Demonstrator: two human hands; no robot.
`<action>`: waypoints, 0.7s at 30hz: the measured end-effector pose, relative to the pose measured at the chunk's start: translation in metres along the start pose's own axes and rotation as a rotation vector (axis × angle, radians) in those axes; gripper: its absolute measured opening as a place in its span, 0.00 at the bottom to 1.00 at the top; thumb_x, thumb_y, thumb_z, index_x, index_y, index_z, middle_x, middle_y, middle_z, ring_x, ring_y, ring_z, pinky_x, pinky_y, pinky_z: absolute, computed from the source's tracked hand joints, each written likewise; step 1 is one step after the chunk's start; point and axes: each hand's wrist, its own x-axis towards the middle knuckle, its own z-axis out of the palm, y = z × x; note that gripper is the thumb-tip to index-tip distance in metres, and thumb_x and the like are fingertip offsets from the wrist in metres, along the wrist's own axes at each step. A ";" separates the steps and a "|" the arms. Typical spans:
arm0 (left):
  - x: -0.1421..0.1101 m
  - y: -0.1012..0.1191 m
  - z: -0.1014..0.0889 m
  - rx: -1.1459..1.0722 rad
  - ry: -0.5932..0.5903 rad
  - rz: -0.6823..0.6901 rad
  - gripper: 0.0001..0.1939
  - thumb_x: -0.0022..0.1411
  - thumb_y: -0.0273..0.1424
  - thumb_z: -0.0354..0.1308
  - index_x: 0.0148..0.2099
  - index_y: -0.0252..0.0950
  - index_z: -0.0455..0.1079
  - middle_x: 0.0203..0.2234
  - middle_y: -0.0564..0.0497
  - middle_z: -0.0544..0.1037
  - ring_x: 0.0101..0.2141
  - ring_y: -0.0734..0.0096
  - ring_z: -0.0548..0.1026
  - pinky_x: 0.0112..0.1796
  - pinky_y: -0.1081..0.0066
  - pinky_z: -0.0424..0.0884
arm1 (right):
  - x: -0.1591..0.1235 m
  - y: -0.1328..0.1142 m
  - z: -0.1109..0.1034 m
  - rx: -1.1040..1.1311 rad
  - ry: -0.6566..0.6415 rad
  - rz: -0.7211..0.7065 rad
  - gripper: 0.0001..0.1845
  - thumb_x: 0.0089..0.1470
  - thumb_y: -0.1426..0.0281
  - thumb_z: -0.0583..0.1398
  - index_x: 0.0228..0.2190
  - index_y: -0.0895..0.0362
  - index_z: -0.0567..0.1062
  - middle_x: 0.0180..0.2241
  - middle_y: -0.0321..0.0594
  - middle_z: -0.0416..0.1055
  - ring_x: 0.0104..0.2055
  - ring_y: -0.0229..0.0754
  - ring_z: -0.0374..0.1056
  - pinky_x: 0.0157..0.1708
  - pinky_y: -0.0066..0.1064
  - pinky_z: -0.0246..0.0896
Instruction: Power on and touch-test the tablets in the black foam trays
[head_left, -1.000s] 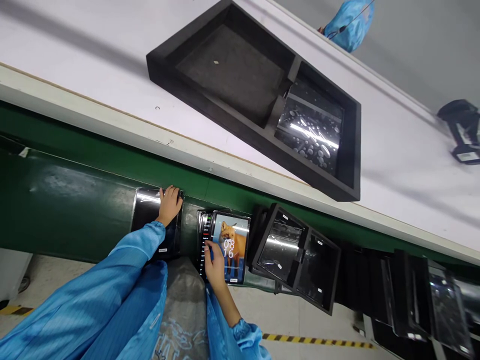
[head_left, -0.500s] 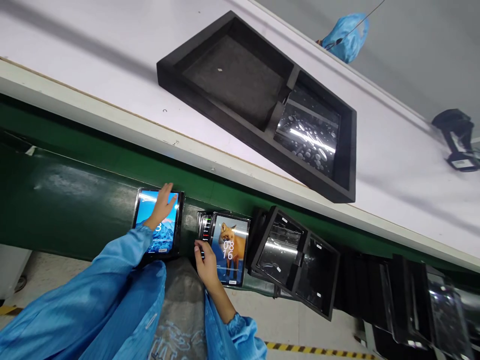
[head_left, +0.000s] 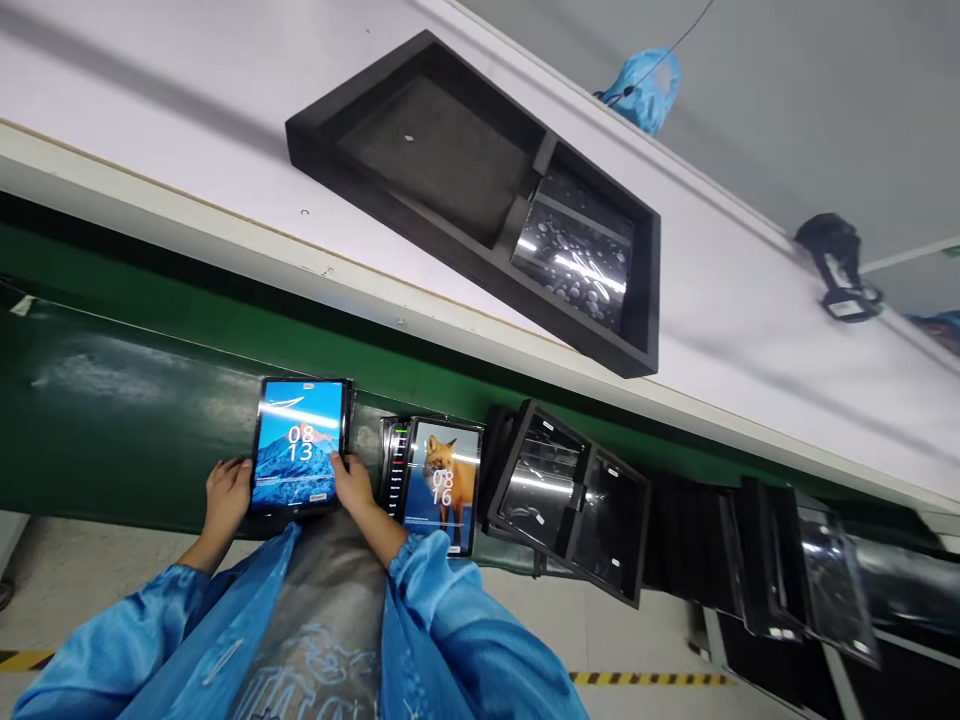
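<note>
So both hands are on the mountain-wallpaper tablet (head_left: 298,440), which sits face up on the green bench (head_left: 135,410), over at the near left. Left hand (head_left: 229,492) has its fingers bent up against the left edge, though I can't tell how firmly they're gripping. Right hand (head_left: 354,482) is grasping the right edge, thumb tip lapping onto the screen; its other fingertips are hard to make out. Just right of that is the fox-wallpaper tablet (head_left: 442,480), then some black trays (head_left: 574,500) further right. Bigger black tray (head_left: 450,215) is on the far white table (head_left: 187,170).
</note>
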 end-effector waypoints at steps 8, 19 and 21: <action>-0.067 0.064 0.018 -0.239 -0.055 -0.045 0.23 0.65 0.50 0.43 0.52 0.41 0.63 0.49 0.44 0.75 0.52 0.54 0.73 0.53 0.54 0.70 | -0.037 -0.015 -0.044 0.042 0.338 0.156 0.28 0.63 0.47 0.47 0.43 0.54 0.72 0.38 0.47 0.77 0.43 0.54 0.74 0.44 0.42 0.66; -0.103 0.136 0.080 -0.429 -1.059 0.254 0.25 0.62 0.50 0.51 0.52 0.41 0.76 0.50 0.46 0.79 0.49 0.58 0.76 0.50 0.59 0.72 | -0.127 0.084 -0.210 -0.100 0.747 0.045 0.35 0.61 0.44 0.46 0.42 0.60 0.76 0.41 0.52 0.77 0.46 0.56 0.71 0.48 0.44 0.63; -0.088 0.142 0.091 -0.344 -0.996 0.335 0.21 0.61 0.48 0.53 0.43 0.40 0.79 0.43 0.46 0.82 0.45 0.58 0.78 0.48 0.61 0.73 | -0.126 0.098 -0.216 -0.194 0.753 -0.041 0.35 0.61 0.44 0.48 0.47 0.62 0.74 0.49 0.57 0.73 0.55 0.59 0.66 0.55 0.50 0.58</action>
